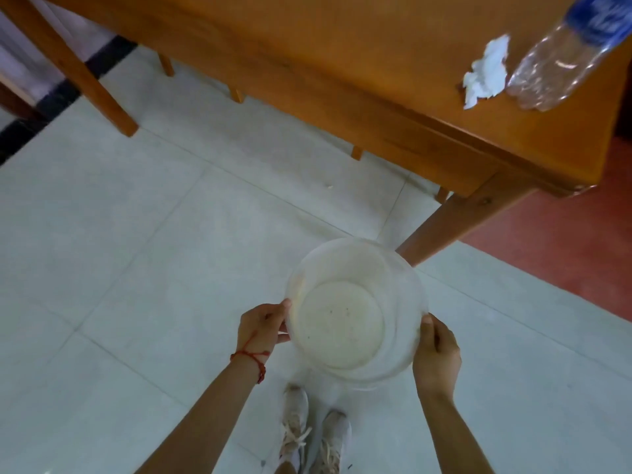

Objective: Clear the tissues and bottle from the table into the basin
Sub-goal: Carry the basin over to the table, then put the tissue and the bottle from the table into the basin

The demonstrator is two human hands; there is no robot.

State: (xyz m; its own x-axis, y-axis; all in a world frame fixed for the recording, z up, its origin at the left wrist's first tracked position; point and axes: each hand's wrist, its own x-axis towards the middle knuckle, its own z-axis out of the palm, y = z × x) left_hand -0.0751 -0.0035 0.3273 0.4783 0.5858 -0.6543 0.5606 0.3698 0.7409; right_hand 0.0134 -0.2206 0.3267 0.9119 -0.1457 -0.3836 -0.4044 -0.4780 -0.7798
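Right at the bottom were a pair of white sneakers point(309, 436) on the pale tile floor point(119, 268), partly cut off by the frame edge. Just above them both hands had hold of the basin point(355, 313) — a translucent whitish plastic bowl, held out over the floor with its opening facing up. The left hand point(261, 325) gripped the left rim, thumb on top and fingers curled underneath, with a red string bracelet point(251, 359) on that wrist. The right hand point(437, 354) clasped the right rim the same way, thumb over the edge. Inside the basin I could only make out a few tiny dark specks on the bottom.

Further out, well apart from the hands, was the wooden surface point(342, 56), its near corner leg coming down just behind the basin. Up near the top right corner of it lay a crumpled white tissue point(485, 71) and, just beside it, a clear plastic bottle point(561, 63) on its side with a blue label — both blurry, the bottle's top end cut off by the frame, so no idea about a cap.
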